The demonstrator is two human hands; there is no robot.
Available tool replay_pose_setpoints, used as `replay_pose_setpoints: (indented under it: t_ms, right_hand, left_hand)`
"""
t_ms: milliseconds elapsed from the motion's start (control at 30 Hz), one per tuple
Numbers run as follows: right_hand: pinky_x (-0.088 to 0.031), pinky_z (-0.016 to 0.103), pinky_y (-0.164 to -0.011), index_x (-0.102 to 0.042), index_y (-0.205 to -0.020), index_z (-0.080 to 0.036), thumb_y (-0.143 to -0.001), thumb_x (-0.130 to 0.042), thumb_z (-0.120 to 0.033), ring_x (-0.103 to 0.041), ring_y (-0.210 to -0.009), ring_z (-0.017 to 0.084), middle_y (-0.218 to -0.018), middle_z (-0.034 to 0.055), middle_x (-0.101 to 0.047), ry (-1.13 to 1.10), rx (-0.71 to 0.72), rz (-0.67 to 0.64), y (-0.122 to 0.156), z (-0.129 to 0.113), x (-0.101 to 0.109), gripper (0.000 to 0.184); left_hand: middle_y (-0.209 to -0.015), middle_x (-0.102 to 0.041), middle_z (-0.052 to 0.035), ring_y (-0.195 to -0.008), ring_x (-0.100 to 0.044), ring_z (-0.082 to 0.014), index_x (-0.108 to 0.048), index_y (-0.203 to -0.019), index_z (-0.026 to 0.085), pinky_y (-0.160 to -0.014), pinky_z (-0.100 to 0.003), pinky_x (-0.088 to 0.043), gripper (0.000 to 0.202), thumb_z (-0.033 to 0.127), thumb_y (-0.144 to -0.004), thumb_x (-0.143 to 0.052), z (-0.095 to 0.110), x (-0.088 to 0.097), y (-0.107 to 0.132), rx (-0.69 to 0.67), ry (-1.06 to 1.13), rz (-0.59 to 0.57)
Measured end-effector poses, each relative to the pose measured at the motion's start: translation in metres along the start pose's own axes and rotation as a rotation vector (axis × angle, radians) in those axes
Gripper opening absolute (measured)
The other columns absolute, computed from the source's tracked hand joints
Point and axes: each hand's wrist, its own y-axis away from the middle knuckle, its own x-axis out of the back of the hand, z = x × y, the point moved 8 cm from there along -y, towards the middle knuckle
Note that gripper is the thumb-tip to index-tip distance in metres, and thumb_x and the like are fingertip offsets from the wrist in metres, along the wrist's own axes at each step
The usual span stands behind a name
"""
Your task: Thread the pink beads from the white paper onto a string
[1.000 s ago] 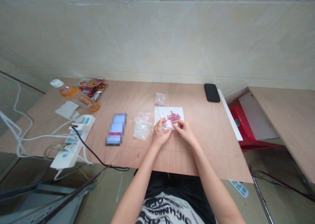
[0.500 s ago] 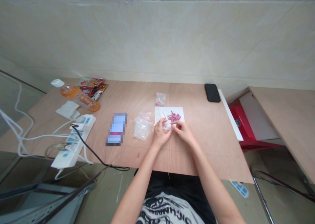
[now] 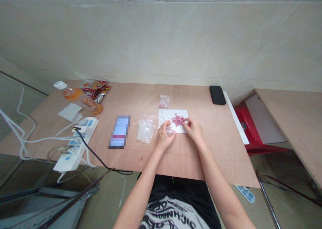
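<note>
A heap of small pink pills (image 3: 177, 120) lies on a white sheet of paper (image 3: 166, 115) in the middle of the wooden table (image 3: 141, 155). My right hand (image 3: 193, 130) reaches to the heap's right edge with thumb and forefinger pinched at the pills. My left hand (image 3: 164, 135) pinches a small clear plastic bag (image 3: 170, 128) at the paper's near edge. A pile of empty clear bags (image 3: 145, 128) lies just left of my left hand. A small bag holding pink pills (image 3: 164, 101) rests behind the paper.
A blurred blue-white packet (image 3: 119, 131) lies left of the bags. White power strips with cables (image 3: 77, 138) sit at the left edge, with a tissue (image 3: 69, 112), an orange drink bottle (image 3: 80, 99) and snack packets (image 3: 97, 88) behind. A black phone (image 3: 217, 95) lies far right.
My right hand has moved from the small bag beside my left hand up and right to the pill heap. My left hand has stayed on the bag.
</note>
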Motion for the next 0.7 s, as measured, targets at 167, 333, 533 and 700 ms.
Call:
replay_pose_setpoints:
  t_ms: [167, 333, 533, 700]
  right_hand:
    - [-0.028, 0.021, -0.048, -0.068, -0.092, -0.02, -0.082, -0.05, -0.041, -0.05, -0.049, 0.012, -0.058, -0.0008, -0.058, 0.005, -0.008, -0.007, -0.0027, 0.0031, -0.0049, 0.029]
    - [-0.029, 0.021, -0.049, -0.068, -0.091, -0.02, -0.082, -0.049, -0.042, -0.051, -0.051, 0.013, -0.058, -0.0003, -0.058, 0.005, -0.001, 0.002, -0.0029, 0.0029, -0.0049, 0.029]
    - [-0.03, 0.022, -0.049, -0.068, -0.09, -0.02, -0.082, -0.049, -0.043, -0.049, -0.05, 0.012, -0.055, -0.0011, -0.055, -0.042, 0.007, 0.008, -0.0012, 0.002, -0.0032, 0.03]
    - [-0.032, 0.022, -0.049, -0.068, -0.091, -0.017, -0.08, -0.052, -0.045, -0.046, -0.049, 0.012, -0.053, -0.0026, -0.05, -0.218, 0.0, -0.026, 0.0054, 0.0026, -0.0077, 0.034]
  left_hand:
    - [-0.112, -0.06, -0.0071, -0.108, -0.057, -0.0205, -0.04, -0.122, 0.023, -0.096, -0.04, -0.044, 0.063, 0.015, -0.067, -0.068, 0.0003, -0.0002, -0.0002, 0.004, -0.001, -0.004]
    - [-0.113, -0.06, -0.0073, -0.108, -0.057, -0.0204, -0.04, -0.122, 0.023, -0.096, -0.04, -0.044, 0.062, 0.014, -0.067, -0.067, 0.001, -0.0001, -0.0008, 0.004, 0.005, -0.009]
    - [-0.112, -0.06, -0.0073, -0.107, -0.057, -0.0203, -0.04, -0.122, 0.023, -0.095, -0.04, -0.044, 0.063, 0.015, -0.067, -0.068, 0.0021, 0.0005, -0.0005, 0.003, 0.007, -0.005]
    - [-0.112, -0.06, -0.0071, -0.107, -0.057, -0.0207, -0.04, -0.122, 0.023, -0.096, -0.041, -0.044, 0.062, 0.015, -0.067, -0.067, 0.0008, 0.0003, -0.0004, 0.0, 0.008, -0.005]
